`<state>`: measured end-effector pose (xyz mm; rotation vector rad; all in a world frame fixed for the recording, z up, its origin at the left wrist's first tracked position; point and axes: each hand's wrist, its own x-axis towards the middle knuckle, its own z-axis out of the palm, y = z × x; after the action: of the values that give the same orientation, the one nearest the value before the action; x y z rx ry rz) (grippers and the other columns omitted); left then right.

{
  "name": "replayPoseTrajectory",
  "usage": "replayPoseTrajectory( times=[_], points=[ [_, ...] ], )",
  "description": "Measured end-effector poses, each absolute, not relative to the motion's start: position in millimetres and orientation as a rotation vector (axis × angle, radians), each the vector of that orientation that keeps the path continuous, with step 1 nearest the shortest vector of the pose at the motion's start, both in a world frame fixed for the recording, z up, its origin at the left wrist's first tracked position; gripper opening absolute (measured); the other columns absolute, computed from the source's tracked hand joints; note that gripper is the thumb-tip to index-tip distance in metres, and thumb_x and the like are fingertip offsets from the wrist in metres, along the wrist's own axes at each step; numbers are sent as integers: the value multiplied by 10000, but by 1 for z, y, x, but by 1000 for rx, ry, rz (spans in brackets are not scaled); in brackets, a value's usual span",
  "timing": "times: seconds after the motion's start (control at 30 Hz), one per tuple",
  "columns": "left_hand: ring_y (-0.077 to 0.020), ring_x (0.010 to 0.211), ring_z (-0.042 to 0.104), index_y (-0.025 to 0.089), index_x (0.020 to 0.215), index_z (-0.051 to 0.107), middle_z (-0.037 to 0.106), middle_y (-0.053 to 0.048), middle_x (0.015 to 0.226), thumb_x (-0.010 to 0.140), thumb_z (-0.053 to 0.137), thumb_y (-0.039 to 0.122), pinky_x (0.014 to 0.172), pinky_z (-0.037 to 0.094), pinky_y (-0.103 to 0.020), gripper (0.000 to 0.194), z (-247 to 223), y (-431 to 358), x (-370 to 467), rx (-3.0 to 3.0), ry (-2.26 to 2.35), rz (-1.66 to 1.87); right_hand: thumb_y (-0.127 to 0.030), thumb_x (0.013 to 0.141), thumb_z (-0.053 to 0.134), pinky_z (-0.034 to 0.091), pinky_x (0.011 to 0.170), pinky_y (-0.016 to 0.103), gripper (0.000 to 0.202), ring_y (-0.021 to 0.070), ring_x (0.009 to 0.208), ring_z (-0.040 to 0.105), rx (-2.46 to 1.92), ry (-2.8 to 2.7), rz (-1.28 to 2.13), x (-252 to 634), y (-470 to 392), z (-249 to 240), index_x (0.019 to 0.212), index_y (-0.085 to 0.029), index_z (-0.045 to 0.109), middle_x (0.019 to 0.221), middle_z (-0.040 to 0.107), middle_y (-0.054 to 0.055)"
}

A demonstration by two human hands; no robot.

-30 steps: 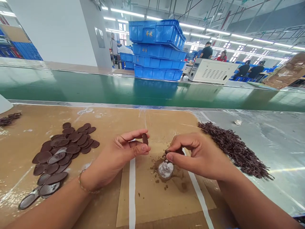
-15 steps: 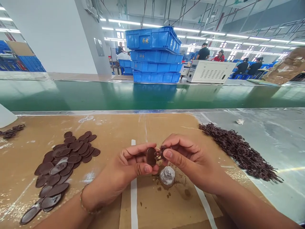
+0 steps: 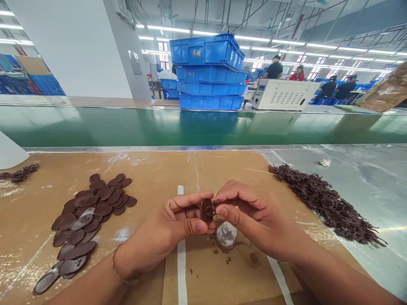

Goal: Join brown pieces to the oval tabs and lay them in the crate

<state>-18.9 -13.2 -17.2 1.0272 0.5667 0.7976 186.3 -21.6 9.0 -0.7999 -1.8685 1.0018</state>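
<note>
Between the thumb and fingers of my left hand [image 3: 184, 218] is a dark brown oval disc [image 3: 206, 211], held up on edge. My right hand [image 3: 251, 216] pinches a small dark brown knobbly piece [image 3: 216, 205] against the disc's right side; its exact shape is mostly hidden by my fingers. Just below my hands stands a small clear, whitish container [image 3: 226, 235] on the brown board, with dark wet spots around it. A heap of similar brown oval discs [image 3: 90, 212] lies to the left. On the right is a long pile of thin, twisted dark brown pieces [image 3: 324, 201].
Brown sheeting [image 3: 152, 169] covers the work surface, with white tape strips [image 3: 181, 271] on it. Beyond runs a green belt [image 3: 133, 127]. Stacked blue crates [image 3: 211, 76] and a pale vented metal box [image 3: 286, 95] stand behind it. Several people sit or stand far back.
The small piece in my right hand has come closer to the disc, and the gap between them has narrowed. The whole view has shifted slightly.
</note>
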Motion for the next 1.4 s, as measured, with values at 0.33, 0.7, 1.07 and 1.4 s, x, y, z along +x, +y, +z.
replayPoseTrajectory(
  times=[0.33,0.7,1.07,1.4],
  points=[
    [-90,717,644,240,1059,727,714,-14,808,749,772,147,759,515,-218,328,-15,-15,-15,999,593,837,-163,934,583,479,759,262,97,130,839,614,-724,-2008,864,187,-20,4,861,-203,635,898,647,26],
    [-124,753,652,212,1030,724,701,-20,831,686,816,177,776,513,-254,358,-14,-15,-15,959,675,832,-166,910,602,479,745,268,50,134,824,610,-749,-2024,849,185,-22,6,890,-193,639,891,646,27],
    [-84,685,626,218,997,733,697,1,797,731,786,185,729,506,-214,273,-12,-15,-14,969,650,839,-233,896,623,508,705,270,141,130,729,639,-820,-1850,1025,176,-21,10,765,-183,632,771,673,11],
    [-124,695,671,199,1060,700,714,-9,775,664,841,213,706,552,-238,420,-14,-17,-9,890,723,921,-325,847,699,563,605,244,211,122,645,666,-743,-1511,1412,171,-19,4,727,-177,608,710,677,2]
  ],
)
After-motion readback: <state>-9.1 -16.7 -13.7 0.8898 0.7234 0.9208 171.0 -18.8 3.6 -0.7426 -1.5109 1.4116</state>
